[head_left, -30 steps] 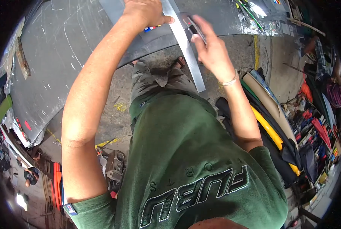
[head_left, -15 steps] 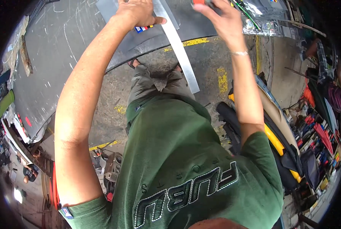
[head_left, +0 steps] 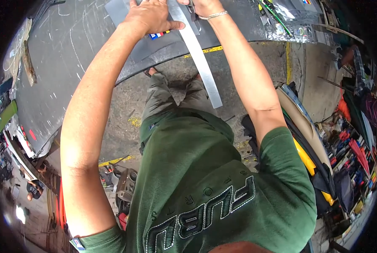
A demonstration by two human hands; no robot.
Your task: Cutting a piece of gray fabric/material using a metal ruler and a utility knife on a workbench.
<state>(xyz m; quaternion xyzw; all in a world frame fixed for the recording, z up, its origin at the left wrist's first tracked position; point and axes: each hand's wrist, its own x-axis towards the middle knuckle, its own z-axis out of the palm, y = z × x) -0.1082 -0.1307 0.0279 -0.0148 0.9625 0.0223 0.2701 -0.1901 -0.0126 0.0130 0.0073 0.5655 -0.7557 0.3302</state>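
My left hand lies flat on a grey sheet on the dark table, fingers apart, its thumb across a long metal straightedge. The straightedge slants over the table edge towards my body. Just right of it is my right hand, partly cut off by the top of the view. Its fingers are closed round a small object with a dark part showing; its kind is hidden. A small multicoloured label shows beside my left palm. Beneath the straightedge lies the grey sheet.
The dark scratched table fills the upper left. Clear plastic packaging and a green stick lie at the upper right. Rolls of material stand by my right side. A person is far off at the lower left.
My right hand has moved left and away from me, to the straightedge. The red part seen in it before is out of sight. My left hand stays in place.
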